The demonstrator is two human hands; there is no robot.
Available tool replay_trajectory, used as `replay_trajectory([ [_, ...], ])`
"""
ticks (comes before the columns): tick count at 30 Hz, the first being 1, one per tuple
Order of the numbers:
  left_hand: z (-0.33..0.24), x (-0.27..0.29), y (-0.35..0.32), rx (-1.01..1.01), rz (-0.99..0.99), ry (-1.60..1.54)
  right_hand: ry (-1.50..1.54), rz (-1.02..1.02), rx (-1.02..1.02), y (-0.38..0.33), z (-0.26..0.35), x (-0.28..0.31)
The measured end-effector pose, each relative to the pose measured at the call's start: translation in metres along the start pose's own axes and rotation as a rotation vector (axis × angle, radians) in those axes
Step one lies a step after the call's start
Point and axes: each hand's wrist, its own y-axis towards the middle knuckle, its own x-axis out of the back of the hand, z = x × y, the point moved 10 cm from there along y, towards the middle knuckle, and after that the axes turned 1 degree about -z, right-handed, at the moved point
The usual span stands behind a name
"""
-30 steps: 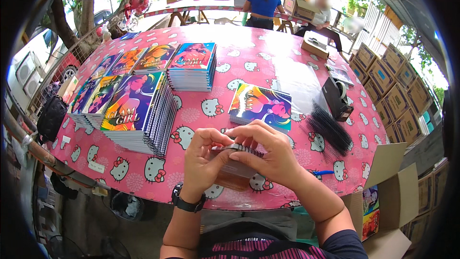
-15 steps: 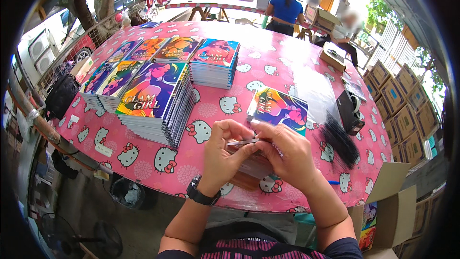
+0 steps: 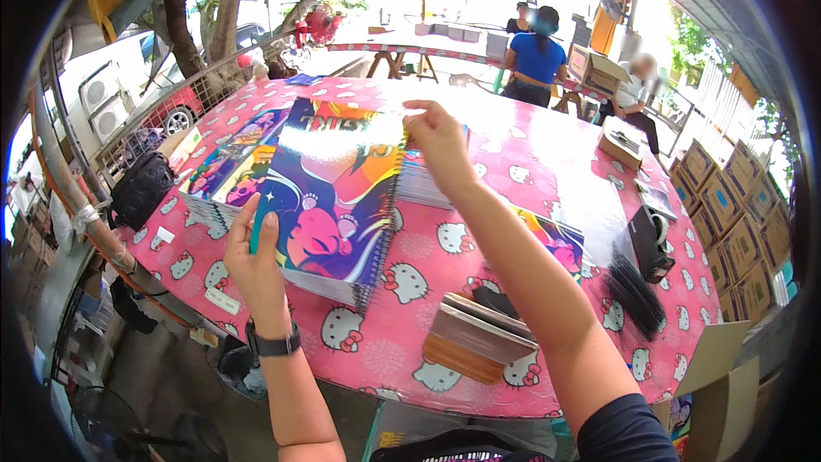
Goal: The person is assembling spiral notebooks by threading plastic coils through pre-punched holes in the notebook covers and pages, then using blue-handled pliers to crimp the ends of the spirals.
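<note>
one upside-down notebook [image 3: 329,192] points its long axis forward.

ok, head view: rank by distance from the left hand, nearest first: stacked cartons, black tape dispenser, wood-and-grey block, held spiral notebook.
From the left hand:
1. Spiral notebook: in its grip, at the notebook's left side.
2. Wood-and-grey block: to its right, near the table's front edge.
3. Black tape dispenser: right side of the table.
4. Stacked cartons: beyond the table's right edge.
</note>
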Motion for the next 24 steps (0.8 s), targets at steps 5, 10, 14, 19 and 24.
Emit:
replay_trajectory([
  [5,0.055,0.035,0.040,-0.233,0.135,0.780,-0.456,0.033,0.040,0.006,-0.098,-0.042],
  [10,0.096,0.046,0.031,0.023,0.011,0.043,0.166,0.089,-0.155,-0.011,-0.145,-0.067],
  [14,0.114,0.057,0.028,0.073,-0.172,0.095,0.320,0.031,-0.231,-0.008,-0.165,-0.063],
  [19,0.112,0.047,0.025,0.019,-0.186,0.053,0.171,0.091,-0.155,-0.005,-0.160,-0.053],
  [24,0.088,0.063,0.027,-0.141,-0.160,0.148,-0.232,0.219,-0.091,-0.021,-0.109,-0.035],
])
